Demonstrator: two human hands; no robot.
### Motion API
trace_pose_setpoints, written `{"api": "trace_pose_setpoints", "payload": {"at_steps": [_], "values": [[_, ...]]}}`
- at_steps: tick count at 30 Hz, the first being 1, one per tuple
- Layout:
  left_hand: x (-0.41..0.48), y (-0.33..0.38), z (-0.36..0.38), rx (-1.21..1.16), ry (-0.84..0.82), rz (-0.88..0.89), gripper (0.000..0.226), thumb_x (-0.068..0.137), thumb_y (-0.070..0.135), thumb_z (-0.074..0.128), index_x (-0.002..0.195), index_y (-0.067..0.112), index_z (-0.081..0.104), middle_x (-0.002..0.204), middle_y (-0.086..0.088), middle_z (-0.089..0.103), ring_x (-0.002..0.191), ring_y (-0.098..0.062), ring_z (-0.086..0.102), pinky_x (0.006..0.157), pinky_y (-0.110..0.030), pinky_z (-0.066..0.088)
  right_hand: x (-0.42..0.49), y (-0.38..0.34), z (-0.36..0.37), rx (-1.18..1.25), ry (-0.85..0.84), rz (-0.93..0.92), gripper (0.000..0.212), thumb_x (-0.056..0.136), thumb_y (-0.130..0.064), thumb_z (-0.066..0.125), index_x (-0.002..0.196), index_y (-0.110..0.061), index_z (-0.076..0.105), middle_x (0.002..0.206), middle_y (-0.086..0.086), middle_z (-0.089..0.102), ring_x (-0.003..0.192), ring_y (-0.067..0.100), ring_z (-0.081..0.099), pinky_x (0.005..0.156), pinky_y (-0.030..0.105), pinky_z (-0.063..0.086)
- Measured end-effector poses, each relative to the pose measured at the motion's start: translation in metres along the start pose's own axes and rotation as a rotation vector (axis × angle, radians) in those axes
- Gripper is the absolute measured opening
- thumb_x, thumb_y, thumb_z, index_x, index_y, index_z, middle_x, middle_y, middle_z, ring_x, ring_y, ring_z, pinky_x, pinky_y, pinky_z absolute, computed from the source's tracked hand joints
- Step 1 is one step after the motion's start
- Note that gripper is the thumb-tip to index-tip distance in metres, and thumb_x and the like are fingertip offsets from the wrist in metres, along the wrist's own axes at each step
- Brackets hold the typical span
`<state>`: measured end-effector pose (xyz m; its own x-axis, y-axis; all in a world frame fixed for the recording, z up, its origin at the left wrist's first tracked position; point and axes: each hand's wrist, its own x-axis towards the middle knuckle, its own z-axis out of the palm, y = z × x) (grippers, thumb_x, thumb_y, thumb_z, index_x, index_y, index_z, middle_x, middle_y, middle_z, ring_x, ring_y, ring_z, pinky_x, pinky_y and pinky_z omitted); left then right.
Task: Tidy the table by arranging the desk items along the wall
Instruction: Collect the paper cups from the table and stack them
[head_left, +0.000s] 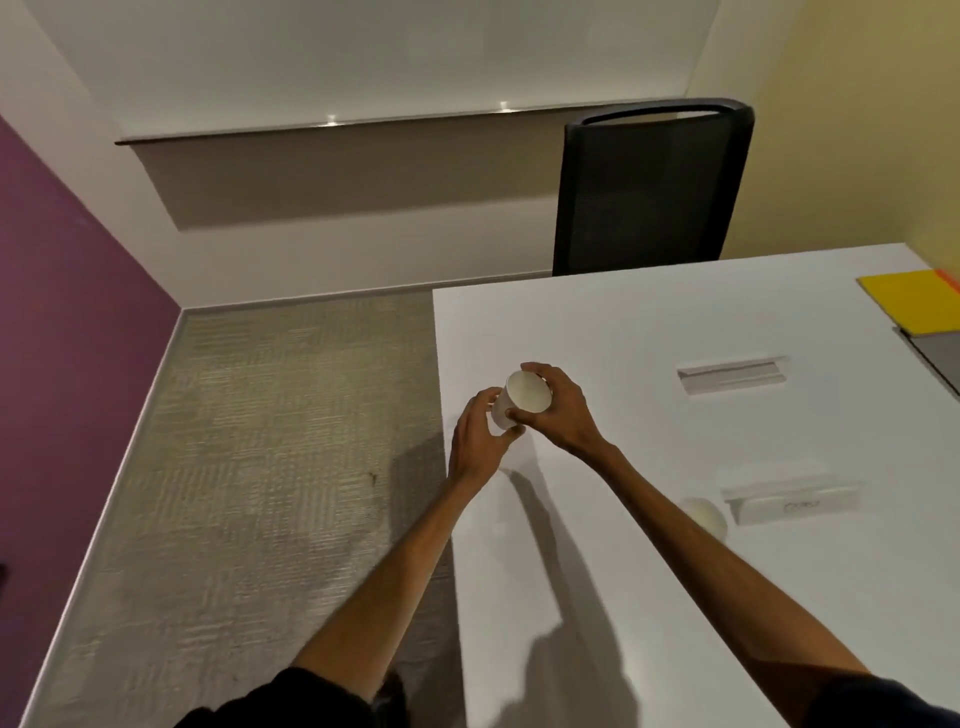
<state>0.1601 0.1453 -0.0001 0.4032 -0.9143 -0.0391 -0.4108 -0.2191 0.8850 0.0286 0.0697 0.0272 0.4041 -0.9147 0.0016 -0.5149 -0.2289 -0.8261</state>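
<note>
A white paper cup (525, 397) stands near the left edge of the white table (623, 322), its open mouth facing me. My right hand (563, 410) grips the cup from the right, fingers over the rim and thumb on its side. My left hand (475, 434) curls round the cup's left side. A second white cup (705, 515) sits nearer to me, partly hidden behind my right forearm. A yellow folder (911, 301) lies at the table's far right, with a grey item (935, 353) just below it.
Two white recessed flaps are set in the tabletop, one (732, 375) further off and one (795, 505) closer. A black mesh chair (649, 187) stands behind the table's far edge. Grey carpet (260, 441) and a purple wall (67, 312) lie to the left.
</note>
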Motion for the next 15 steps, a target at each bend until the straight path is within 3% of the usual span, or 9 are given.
{"api": "trace_pose_setpoints", "payload": {"at_steps": [4, 12, 15], "values": [[0.006, -0.028, -0.054, -0.012, -0.07, 0.064, 0.058, 0.077, 0.019, 0.082, 0.129, 0.014, 0.055, 0.127, -0.002, 0.062, 0.115, -0.018, 0.059, 0.092, -0.038, 0.055, -0.008, -0.036, 0.049, -0.007, 0.093, 0.03, 0.073, 0.068, -0.033, 0.089, 0.133, -0.02, 0.058, 0.134, -0.001, 0.06, 0.121, 0.019, 0.057, 0.103, 0.042, 0.049], [0.025, -0.066, -0.158, -0.035, -0.124, 0.11, 0.059, 0.076, 0.021, 0.083, 0.128, 0.015, 0.055, 0.124, 0.0, 0.061, 0.107, -0.01, 0.057, 0.077, -0.016, 0.047, 0.005, -0.108, 0.127, -0.01, 0.082, 0.017, 0.075, 0.068, -0.031, 0.09, 0.133, -0.019, 0.055, 0.132, 0.0, 0.059, 0.116, 0.013, 0.056, 0.101, 0.036, 0.05], [0.043, -0.075, -0.185, -0.017, -0.113, 0.115, 0.06, 0.074, 0.021, 0.084, 0.127, 0.014, 0.056, 0.123, 0.0, 0.061, 0.108, -0.011, 0.057, 0.081, -0.023, 0.05, 0.021, -0.126, 0.147, 0.008, 0.081, -0.008, 0.074, 0.069, -0.028, 0.09, 0.133, -0.016, 0.055, 0.133, 0.003, 0.059, 0.115, 0.012, 0.054, 0.099, 0.034, 0.049]]}}
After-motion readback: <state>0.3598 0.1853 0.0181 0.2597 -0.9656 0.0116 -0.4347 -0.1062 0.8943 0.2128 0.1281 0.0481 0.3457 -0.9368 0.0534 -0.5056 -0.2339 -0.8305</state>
